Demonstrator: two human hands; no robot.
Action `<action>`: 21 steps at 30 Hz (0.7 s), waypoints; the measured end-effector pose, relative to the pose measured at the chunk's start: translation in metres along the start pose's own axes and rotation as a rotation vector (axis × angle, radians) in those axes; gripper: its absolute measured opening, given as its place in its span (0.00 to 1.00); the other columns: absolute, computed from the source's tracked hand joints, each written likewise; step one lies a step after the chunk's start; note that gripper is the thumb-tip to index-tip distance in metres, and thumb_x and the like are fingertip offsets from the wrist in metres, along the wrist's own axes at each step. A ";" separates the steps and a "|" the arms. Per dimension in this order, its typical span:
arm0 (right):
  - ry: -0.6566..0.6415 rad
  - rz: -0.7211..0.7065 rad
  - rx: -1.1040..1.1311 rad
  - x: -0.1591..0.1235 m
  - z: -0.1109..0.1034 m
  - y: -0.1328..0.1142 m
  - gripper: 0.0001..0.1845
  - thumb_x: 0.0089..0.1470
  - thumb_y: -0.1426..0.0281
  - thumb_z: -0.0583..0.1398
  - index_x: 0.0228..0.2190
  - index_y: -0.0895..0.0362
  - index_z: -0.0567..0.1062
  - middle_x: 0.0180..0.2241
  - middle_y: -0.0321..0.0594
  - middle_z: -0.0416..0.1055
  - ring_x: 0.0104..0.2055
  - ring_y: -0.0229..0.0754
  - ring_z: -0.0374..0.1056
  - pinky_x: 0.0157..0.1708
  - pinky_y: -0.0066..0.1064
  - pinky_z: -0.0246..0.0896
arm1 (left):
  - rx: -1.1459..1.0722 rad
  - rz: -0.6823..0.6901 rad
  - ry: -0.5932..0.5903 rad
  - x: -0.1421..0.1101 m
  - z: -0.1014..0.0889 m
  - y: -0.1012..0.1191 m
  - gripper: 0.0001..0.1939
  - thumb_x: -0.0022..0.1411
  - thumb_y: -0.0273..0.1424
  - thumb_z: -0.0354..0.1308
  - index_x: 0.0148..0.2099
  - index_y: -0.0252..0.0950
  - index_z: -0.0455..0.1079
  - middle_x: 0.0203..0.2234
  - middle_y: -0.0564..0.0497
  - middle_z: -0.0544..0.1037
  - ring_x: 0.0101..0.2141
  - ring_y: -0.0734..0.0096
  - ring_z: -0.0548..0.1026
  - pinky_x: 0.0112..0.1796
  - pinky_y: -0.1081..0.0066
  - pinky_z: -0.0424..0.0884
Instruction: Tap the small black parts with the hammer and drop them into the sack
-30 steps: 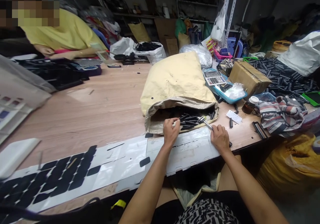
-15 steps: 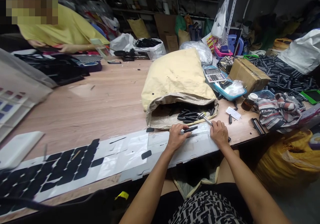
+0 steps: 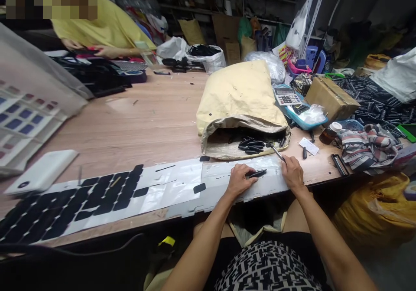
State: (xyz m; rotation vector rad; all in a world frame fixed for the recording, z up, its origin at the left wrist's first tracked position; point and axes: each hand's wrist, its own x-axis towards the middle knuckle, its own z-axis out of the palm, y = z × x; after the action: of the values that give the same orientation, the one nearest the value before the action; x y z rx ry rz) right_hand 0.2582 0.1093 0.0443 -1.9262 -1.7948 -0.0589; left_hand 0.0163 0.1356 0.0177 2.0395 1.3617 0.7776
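My left hand (image 3: 240,179) is closed on a slim black tapered piece (image 3: 259,173), holding it low over the pale sheet (image 3: 224,169) at the table's front edge. To its right, my right hand (image 3: 293,172) grips the thin metal shaft of a small hammer (image 3: 278,152), whose head points toward the sack opening. Just beyond both hands lies a cream sack (image 3: 242,89) on its side, its mouth facing me. Several similar black pieces (image 3: 251,145) are heaped in that mouth; deeper contents are in shadow.
Black rounded patches (image 3: 107,191) cover a white sheet at left. On the right are a blue tray (image 3: 307,122) with a calculator (image 3: 287,96), a cardboard box (image 3: 332,100), a brown bottle (image 3: 329,134) and striped cloth (image 3: 360,150). Across the table sits a person in yellow (image 3: 113,26).
My left hand has come out of the sack's mouth with a black piece and brought it down toward me over the sheet. My right hand keeps hold of the hammer. The view has shifted slightly.
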 end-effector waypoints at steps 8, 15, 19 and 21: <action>-0.139 -0.031 0.483 -0.068 -0.042 -0.036 0.17 0.66 0.65 0.53 0.51 0.54 0.75 0.45 0.44 0.76 0.48 0.43 0.72 0.51 0.35 0.67 | -0.024 -0.025 -0.002 0.001 0.001 0.000 0.08 0.53 0.31 0.68 0.37 0.42 0.78 0.32 0.53 0.78 0.42 0.59 0.69 0.48 0.59 0.62; -0.157 -0.105 0.459 -0.095 -0.032 -0.046 0.17 0.66 0.68 0.52 0.51 0.55 0.75 0.40 0.43 0.76 0.43 0.41 0.74 0.47 0.32 0.70 | -0.031 -0.067 0.002 0.001 0.001 0.002 0.05 0.52 0.29 0.69 0.33 0.42 0.77 0.32 0.53 0.78 0.42 0.60 0.69 0.47 0.59 0.62; -0.141 -0.105 0.444 -0.095 -0.031 -0.045 0.17 0.66 0.68 0.53 0.51 0.55 0.75 0.41 0.43 0.76 0.43 0.41 0.74 0.47 0.31 0.70 | -0.045 -0.079 0.017 0.001 0.001 0.004 0.05 0.51 0.29 0.69 0.33 0.42 0.77 0.31 0.53 0.78 0.41 0.60 0.69 0.47 0.59 0.63; -0.124 -0.091 0.448 -0.094 -0.034 -0.044 0.17 0.66 0.68 0.53 0.52 0.55 0.75 0.41 0.43 0.76 0.44 0.41 0.73 0.48 0.32 0.69 | -0.053 -0.081 0.021 0.001 0.001 0.005 0.06 0.51 0.29 0.69 0.34 0.43 0.78 0.31 0.53 0.78 0.42 0.60 0.69 0.48 0.59 0.63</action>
State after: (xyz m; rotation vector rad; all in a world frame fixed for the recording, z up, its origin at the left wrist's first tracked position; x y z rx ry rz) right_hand 0.2143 0.0093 0.0544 -1.5574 -1.7874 0.4062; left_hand 0.0206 0.1352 0.0205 1.9289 1.4108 0.7930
